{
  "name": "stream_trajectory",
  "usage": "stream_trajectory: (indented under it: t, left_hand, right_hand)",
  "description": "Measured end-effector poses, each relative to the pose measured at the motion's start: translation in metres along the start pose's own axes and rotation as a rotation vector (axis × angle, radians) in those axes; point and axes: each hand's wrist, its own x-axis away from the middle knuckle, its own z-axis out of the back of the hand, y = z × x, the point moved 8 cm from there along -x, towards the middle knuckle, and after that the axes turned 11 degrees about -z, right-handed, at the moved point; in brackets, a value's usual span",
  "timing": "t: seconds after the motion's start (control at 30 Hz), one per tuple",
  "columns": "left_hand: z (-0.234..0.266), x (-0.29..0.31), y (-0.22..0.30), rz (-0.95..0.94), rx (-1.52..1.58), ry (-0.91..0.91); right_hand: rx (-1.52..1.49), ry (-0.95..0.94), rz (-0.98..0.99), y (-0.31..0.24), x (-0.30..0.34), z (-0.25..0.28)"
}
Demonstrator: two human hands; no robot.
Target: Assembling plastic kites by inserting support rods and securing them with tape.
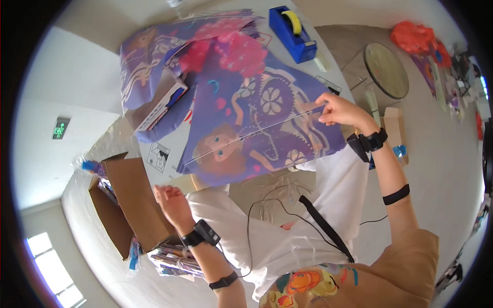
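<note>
A purple sheet (303,84) printed with a cartoon girl in a gown lies across the table in front of me and hangs over its near edge. Slanting across the print is a thin white stick (267,125). At the stick's right end, thumb and fingers of my right hand (340,111) are pinched together on it. My left hand (174,205) is off the sheet, below its lower left corner, beside a cardboard box. Its fingers are loosely bent and apart, with nothing seen in them. More purple printed sheets (141,56) are piled at the far left.
On the white table (154,167) stand a blue tape dispenser (292,36) and an opened small box (163,102). The cardboard box (136,195) is at my left, bundled goods (177,259) below it. A round stool (386,70) stands right. A black cable (249,231) crosses my lap.
</note>
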Motion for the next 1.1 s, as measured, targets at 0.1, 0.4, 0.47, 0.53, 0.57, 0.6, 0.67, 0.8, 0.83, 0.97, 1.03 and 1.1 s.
stream_trajectory:
  t: [0.1,0.4,0.47,0.53,0.57,0.6,0.67,0.8,0.83,0.97,1.03,1.1]
  left_hand:
    - [0.028,-0.009,-0.024,-0.038,-0.154,0.047]
    - [0.03,-0.028,-0.048,-0.078,-0.552,0.153]
    - [0.03,-0.03,-0.056,-0.077,-0.565,0.138]
    - [0.032,-0.037,-0.056,-0.158,-0.712,0.097]
    - [0.035,-0.039,-0.058,-0.174,-0.74,0.092]
    - [0.03,-0.036,-0.058,-0.178,-0.823,0.097]
    - [0.038,-0.037,-0.053,-0.222,-0.901,0.078]
    - [0.043,-0.034,-0.052,-0.2,-0.905,0.032]
    - [0.042,-0.034,-0.057,-0.192,-0.901,0.025]
    - [0.043,-0.035,-0.062,-0.161,-0.795,0.052]
    - [0.044,-0.036,-0.061,-0.165,-0.815,0.072]
    - [0.043,-0.036,-0.062,-0.172,-0.793,0.101]
  right_hand:
    - [0.056,-0.01,-0.018,0.012,-0.028,-0.002]
    - [-0.095,0.114,0.009,0.027,-0.031,0.003]
    - [-0.126,0.131,0.012,0.03,-0.031,0.004]
    - [-0.193,0.133,0.089,0.035,-0.037,0.004]
    - [-0.194,0.14,0.122,0.042,-0.044,0.006]
    - [-0.174,0.193,0.127,0.044,-0.046,0.005]
    - [-0.24,0.182,0.122,0.05,-0.057,-0.003]
    - [-0.127,0.239,0.122,0.05,-0.056,-0.002]
    - [-0.127,0.248,0.115,0.052,-0.054,0.0]
    - [-0.082,0.282,0.126,0.052,-0.05,0.003]
    - [-0.065,0.284,0.115,0.052,-0.05,0.002]
    - [-0.052,0.327,0.149,0.05,-0.049,0.002]
